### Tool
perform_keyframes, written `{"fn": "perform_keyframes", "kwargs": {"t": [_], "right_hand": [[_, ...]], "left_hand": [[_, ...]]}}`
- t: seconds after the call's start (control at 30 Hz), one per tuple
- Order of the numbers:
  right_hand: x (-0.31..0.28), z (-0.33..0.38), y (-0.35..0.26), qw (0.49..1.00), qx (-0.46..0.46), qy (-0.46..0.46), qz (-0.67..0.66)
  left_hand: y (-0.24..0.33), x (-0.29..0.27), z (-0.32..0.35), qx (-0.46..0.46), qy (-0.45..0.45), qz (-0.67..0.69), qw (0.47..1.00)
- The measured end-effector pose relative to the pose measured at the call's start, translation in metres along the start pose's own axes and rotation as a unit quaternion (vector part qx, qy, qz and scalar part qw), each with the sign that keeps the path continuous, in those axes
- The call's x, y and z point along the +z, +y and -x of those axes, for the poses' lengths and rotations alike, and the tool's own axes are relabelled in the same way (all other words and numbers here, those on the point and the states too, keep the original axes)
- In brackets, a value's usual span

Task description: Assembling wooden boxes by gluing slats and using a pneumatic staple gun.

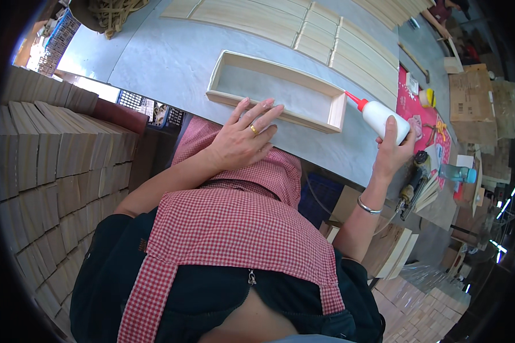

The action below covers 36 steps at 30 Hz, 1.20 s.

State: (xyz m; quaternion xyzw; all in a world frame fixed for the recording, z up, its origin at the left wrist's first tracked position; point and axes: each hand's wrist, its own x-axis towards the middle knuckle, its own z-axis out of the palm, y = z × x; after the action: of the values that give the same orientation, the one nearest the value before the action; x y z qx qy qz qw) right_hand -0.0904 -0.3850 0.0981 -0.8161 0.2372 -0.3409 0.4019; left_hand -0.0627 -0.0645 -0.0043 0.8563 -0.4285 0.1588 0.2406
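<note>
A long, narrow rectangular wooden frame (286,67) lies on the grey tabletop in front of me, its grey middle showing the surface below. My left hand (243,134) rests at its near long side, fingers stretched out and slightly apart, fingertips on the wood. Whitish smears show on those fingers, and one wears a gold ring. In my right hand (396,147) is a white squeeze glue bottle (383,120) with a red nozzle, tilted so that its tip meets the frame's far right corner. Fingers and thumb wrap round the bottle's lower part.
Light wooden boards (257,23) lie in rows along the table's far side. To the right are a nail gun (412,186), a yellow tape roll (427,98) and a blue-capped bottle (458,173). Stacked wood pieces (46,148) stand at left. Another person (443,17) is far right.
</note>
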Motion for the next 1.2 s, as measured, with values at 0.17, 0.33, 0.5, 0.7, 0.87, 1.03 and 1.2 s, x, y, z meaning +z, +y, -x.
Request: {"fn": "perform_keyframes", "kwargs": {"t": [0.17,0.33,0.5,0.7,0.87,1.03,1.2], "right_hand": [[-0.011,0.010,-0.002,1.000,-0.004,0.001,0.011],[-0.033,0.028,-0.004,1.000,0.017,-0.001,0.007],[-0.050,0.046,-0.016,0.997,0.073,-0.038,-0.010],[-0.017,0.067,-0.038,0.983,0.109,-0.079,-0.121],[0.057,0.101,-0.079,0.960,0.064,-0.197,-0.188],[0.109,0.117,-0.093,0.948,0.015,-0.241,-0.209],[0.121,0.117,-0.086,0.956,-0.062,-0.228,-0.173]], "left_hand": [[0.001,0.001,-0.001,0.002,0.009,0.000,1.000],[0.001,0.001,-0.002,0.006,0.019,0.008,1.000],[0.000,-0.003,-0.001,0.001,0.022,0.008,1.000],[0.004,-0.006,0.001,0.039,0.083,-0.015,0.996],[0.002,-0.007,0.002,0.022,0.052,-0.011,0.998],[-0.002,-0.003,0.012,0.008,0.021,0.009,1.000],[-0.006,-0.002,0.014,0.027,0.024,0.016,0.999]]}}
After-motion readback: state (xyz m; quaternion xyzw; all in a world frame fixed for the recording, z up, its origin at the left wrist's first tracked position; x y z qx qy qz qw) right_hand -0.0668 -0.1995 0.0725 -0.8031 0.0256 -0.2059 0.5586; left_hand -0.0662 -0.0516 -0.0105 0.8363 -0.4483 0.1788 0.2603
